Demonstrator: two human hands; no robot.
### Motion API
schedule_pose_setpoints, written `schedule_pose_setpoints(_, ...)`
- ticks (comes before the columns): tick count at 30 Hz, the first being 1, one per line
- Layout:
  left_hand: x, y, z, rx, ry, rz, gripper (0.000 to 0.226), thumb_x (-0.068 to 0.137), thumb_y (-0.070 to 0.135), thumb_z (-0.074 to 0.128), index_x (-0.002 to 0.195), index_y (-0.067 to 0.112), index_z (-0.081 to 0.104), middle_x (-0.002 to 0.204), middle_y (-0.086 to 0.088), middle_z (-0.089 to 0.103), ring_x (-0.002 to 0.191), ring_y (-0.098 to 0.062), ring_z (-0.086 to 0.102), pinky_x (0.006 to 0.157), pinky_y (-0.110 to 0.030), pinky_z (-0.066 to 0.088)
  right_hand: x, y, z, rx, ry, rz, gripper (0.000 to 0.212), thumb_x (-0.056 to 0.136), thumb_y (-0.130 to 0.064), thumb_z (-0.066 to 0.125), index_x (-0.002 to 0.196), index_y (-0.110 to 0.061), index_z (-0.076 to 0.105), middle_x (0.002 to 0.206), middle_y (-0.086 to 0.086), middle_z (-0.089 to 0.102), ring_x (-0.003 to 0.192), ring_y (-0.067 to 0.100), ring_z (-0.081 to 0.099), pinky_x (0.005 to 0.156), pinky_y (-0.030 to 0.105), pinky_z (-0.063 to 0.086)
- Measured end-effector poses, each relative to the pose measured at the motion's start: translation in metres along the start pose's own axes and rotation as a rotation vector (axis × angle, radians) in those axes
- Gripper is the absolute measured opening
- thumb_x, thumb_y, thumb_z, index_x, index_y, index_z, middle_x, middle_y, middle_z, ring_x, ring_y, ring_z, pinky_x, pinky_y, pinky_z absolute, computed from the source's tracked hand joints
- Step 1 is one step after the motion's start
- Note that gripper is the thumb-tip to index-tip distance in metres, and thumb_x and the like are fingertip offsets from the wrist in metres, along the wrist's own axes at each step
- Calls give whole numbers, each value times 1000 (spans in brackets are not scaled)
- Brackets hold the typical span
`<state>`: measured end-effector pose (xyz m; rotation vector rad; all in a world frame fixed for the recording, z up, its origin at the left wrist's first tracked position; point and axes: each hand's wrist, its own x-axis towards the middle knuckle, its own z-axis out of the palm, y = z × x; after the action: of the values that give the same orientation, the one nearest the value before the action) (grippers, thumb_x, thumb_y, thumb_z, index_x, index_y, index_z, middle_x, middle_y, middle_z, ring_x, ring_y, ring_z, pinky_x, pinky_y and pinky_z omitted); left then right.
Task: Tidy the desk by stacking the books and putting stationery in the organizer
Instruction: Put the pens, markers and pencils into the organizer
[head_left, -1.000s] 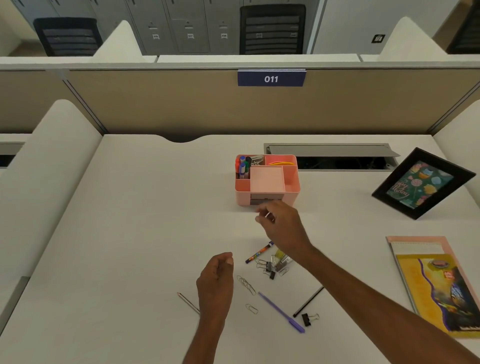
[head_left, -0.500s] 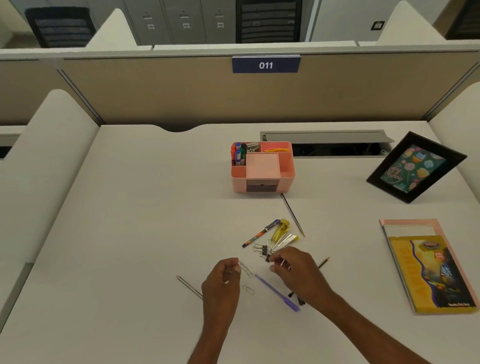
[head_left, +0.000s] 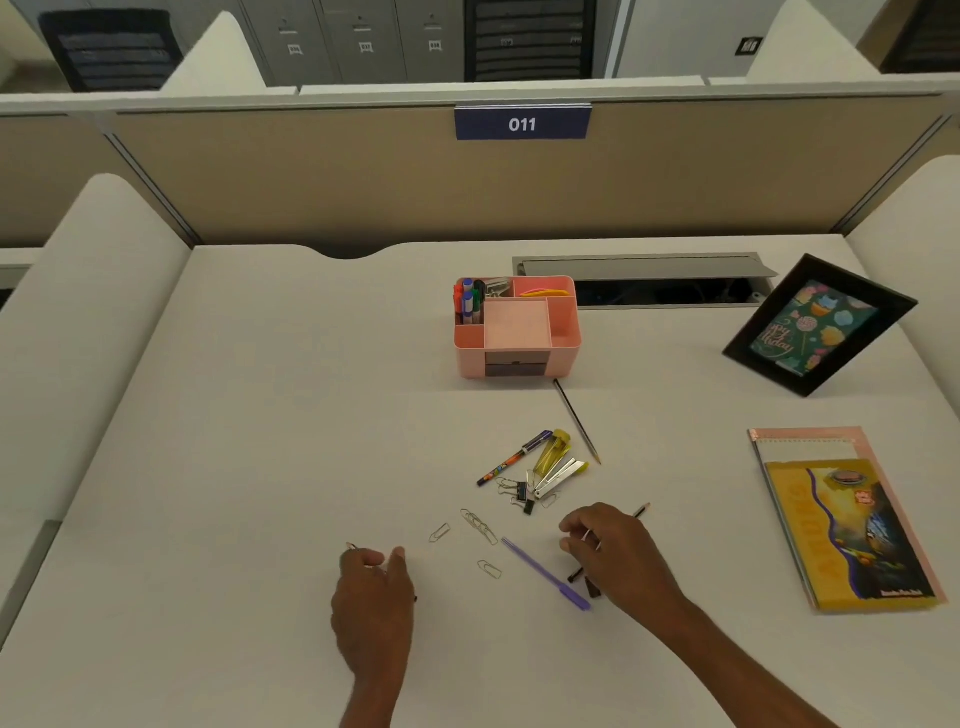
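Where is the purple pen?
In the head view the purple pen lies slantwise on the desk, low and right of centre, just left of the right hand, with a paper clip on its other side.

Reads "011" in white on blue nameplate (head_left: 522, 123) atop beige partition (head_left: 363, 176); script on framed card (head_left: 815, 325) not legible.

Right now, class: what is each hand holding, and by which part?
Left hand covers a thin pencil; right hand lies over a dark pencil. Whether either grips cannot be told.
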<state>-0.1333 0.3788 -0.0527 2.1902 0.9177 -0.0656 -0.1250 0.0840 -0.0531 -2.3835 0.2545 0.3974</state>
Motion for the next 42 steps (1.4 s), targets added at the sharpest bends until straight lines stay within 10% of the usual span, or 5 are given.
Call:
schedule_pose_setpoints(25,45,-8,-4,109,-34,-109,34,85,46,54,67,19,64,59,-2,68,63,-28,64,63,-34,54,4,7,-10,36,79,3,14,97,-33,72,111,-32,69,101,-16,68,87,5,66,76,15,54)
schedule_pose_setpoints(42,27,77,-24,-339,-155,213,15,93,26,73,102,37,70,82,7,76,76,-14,76,82,-44,62,55,25,-36,18,372,11,19,97,-13,70,116,-13,73,107,2,71,95,16,66,82,20,46)
